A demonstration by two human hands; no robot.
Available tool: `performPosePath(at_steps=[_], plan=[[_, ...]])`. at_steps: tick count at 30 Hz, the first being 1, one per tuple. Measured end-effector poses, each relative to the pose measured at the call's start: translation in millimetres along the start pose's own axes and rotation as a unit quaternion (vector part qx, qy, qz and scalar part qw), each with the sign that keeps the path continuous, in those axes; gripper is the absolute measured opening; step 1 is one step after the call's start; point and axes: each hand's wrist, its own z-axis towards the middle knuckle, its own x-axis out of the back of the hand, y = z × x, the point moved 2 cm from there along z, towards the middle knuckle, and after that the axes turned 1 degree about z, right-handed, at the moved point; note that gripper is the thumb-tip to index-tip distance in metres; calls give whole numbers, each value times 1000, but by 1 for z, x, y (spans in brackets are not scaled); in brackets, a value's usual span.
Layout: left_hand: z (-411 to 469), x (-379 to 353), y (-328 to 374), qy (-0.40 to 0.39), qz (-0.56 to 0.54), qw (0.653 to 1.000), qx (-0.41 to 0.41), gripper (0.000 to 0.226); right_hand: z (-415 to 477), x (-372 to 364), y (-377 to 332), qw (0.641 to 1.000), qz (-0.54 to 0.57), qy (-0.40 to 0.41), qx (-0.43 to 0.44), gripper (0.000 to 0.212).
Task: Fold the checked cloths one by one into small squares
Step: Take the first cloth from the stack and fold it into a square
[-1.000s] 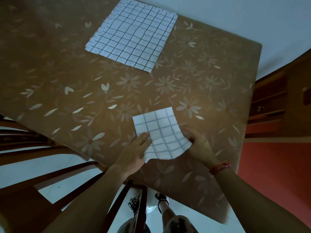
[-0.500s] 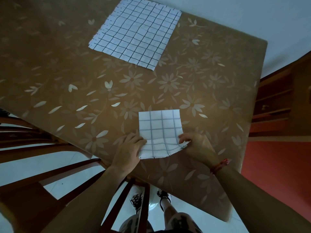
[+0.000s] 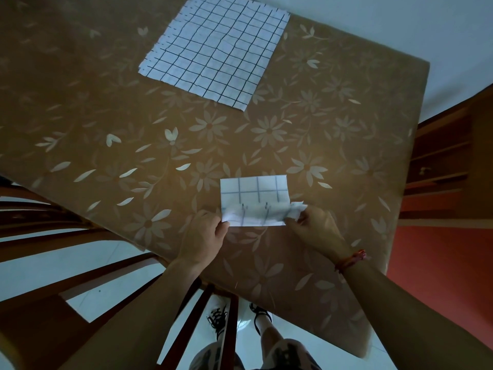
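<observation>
Head view showed the partly folded checked cloth [image 3: 253, 190] lying on the table [image 3: 106, 102] close to its near edge, with the cloth's near strip raised and turned over. The left hand [image 3: 204, 233] pinched the near-left corner with curled fingers. The right hand [image 3: 316, 228] pinched the near-right corner, where a small tuft of fabric stuck out. The material appeared thin, light and limp: it sagged between the two grips and would probably hold no crease without pressing. On that judgement, the best hold was at the two corners of the free edge, kept level so that the layers would not slide apart. A second checked cloth [image 3: 213, 52] lay flat and unfolded at the table's far side, its far edge cut off by the frame. The fingertips under the raised strip were hidden, the number of layers could not be counted, and dim light blurred the grid lines along the fold.
</observation>
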Motion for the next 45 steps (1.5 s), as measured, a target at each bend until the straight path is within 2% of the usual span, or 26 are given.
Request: performPosePath(at_steps=[3,6,10,17,22,26,29,32,37,40,45], plan=[[9,-2,-1,-16,-39,998,38,20,9,2,1,1000,4,27,-7,9],[17,-1,-1,-7,-63,997,47,15,20,-1,4,999,14,20,-22,10],[23,-3,-5,16,-46,997,61,12,35,-5,9,998,15,32,-57,22],[26,-4,-3,1,2,998,56,24,44,-11,9,996,13,34,-81,11],[25,-5,-7,9,45,999,25,28,46,-11,10,995,13,46,-85,12],[23,-2,-6,33,93,993,-59,33,42,-5,3,992,-2,95,-82,18],[24,-3,-6,-3,123,984,-127,43,39,-5,-10,986,-34,161,-20,22],[30,-10,-12,-56,155,978,-126,52,39,-21,-25,977,-91,174,89,31],[37,-19,-20,-96,174,973,-118,56,41,-65,-52,961,-193,87,179,53],[38,-22,-22,-92,182,971,-124,57,45,-85,-63,949,-222,39,222,58],[37,-26,-26,-97,202,965,-137,61,52,-102,-58,940,-260,-6,222,64]])
